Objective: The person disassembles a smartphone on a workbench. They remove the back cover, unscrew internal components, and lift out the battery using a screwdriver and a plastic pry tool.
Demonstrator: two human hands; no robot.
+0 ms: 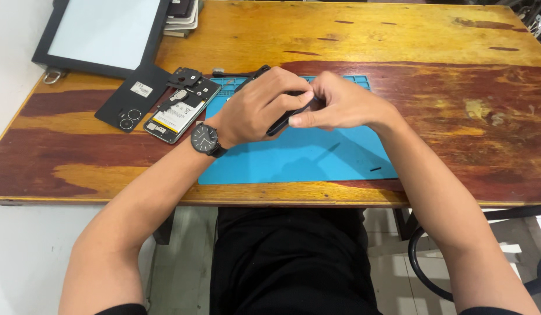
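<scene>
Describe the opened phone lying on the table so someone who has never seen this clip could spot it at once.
Start at the blue work mat on the wooden table and look just past its left edge, beside the watch on the left hand. The opened phone lies there slanted, its insides and pale battery exposed. The flat black back cover beside it shows only camera rings.

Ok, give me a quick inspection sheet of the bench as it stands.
Surface: wooden table with blue work mat.
Job's things: dark phone held over the mat by left hand and right hand.
Clutter: opened phone body, black back cover, framed panel.
Grippers: both hands pinch the phone.
Cables: nothing seen for certain.
Surroundings: wristwatch on left wrist; pale floor.
</scene>
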